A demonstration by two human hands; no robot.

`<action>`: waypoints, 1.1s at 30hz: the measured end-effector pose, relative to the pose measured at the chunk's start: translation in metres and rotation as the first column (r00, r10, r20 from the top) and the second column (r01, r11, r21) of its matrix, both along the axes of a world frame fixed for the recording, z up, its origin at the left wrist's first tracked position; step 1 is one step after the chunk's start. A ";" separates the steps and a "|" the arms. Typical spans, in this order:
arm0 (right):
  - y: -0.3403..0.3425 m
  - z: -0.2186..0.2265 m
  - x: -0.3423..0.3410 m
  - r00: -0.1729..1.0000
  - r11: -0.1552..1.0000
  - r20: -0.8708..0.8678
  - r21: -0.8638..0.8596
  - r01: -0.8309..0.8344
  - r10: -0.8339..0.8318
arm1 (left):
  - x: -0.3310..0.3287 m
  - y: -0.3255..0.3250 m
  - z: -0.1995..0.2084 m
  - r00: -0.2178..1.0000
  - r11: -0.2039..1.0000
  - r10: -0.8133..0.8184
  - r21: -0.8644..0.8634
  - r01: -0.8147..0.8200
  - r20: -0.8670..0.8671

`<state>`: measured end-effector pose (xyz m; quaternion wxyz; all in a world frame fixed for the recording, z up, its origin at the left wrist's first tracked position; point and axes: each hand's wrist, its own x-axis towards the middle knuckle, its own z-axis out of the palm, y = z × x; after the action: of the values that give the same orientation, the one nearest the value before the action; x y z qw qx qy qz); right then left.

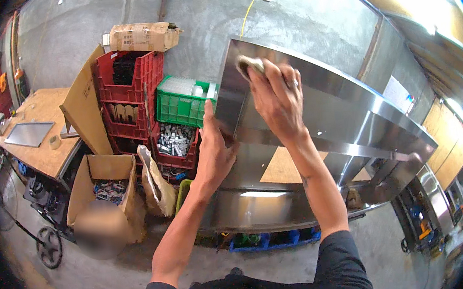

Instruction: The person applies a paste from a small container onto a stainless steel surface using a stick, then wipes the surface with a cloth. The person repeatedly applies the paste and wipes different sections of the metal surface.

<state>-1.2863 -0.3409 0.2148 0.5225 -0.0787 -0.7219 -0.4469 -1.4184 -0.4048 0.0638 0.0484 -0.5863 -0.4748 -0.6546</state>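
A large, shiny stainless steel cabinet-like unit [290, 118] stands tilted in front of me, with a long middle rail and a raised rim along its top. My right hand [279, 96] presses a pale, folded cloth [248, 66] to its upper left corner. The fingers curl over the cloth, and part of it is hidden in the grip. Lower down, my left hand [216, 154] grips the unit's left edge. Its index finger points up along the outer side and the thumb lies at the front; the other fingers are mostly hidden.
Red stacked bins [130, 93] and a green crate [181, 106] stand behind on the left, beside a bin of metal parts [174, 140]. An open cardboard box [104, 172] sits on the floor near a wooden workbench [46, 108]. Blue bins [273, 241] lie beneath the unit.
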 end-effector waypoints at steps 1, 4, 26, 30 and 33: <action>0.001 0.013 -0.010 0.999 1.000 0.020 0.015 -0.026 0.026 | 0.000 0.000 0.000 1.000 1.000 0.001 0.000 -0.001 -0.005; -0.003 0.035 -0.040 0.998 0.998 0.003 -0.010 -0.062 0.062 | -0.006 0.001 0.003 1.000 1.000 -0.004 0.004 0.005 -0.030; -0.023 -0.248 0.045 0.941 0.638 -0.340 -0.726 -0.257 -0.007 | -0.008 -0.007 0.008 0.988 0.997 0.057 -0.042 -0.064 -0.140; -0.045 -0.115 0.006 0.914 0.833 -0.332 -0.416 -0.364 0.234 | -0.012 -0.002 0.001 0.983 0.984 -0.167 -0.051 0.171 0.076; -0.032 -0.061 -0.015 0.949 0.921 -0.257 -0.293 -0.257 0.183 | -0.011 -0.006 0.003 0.981 1.000 0.027 0.008 -0.026 -0.193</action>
<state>-1.3012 -0.3730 0.1536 0.6278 -0.1308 -0.7257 -0.2491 -1.4294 -0.4112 0.0665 0.1044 -0.6406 -0.4740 -0.5950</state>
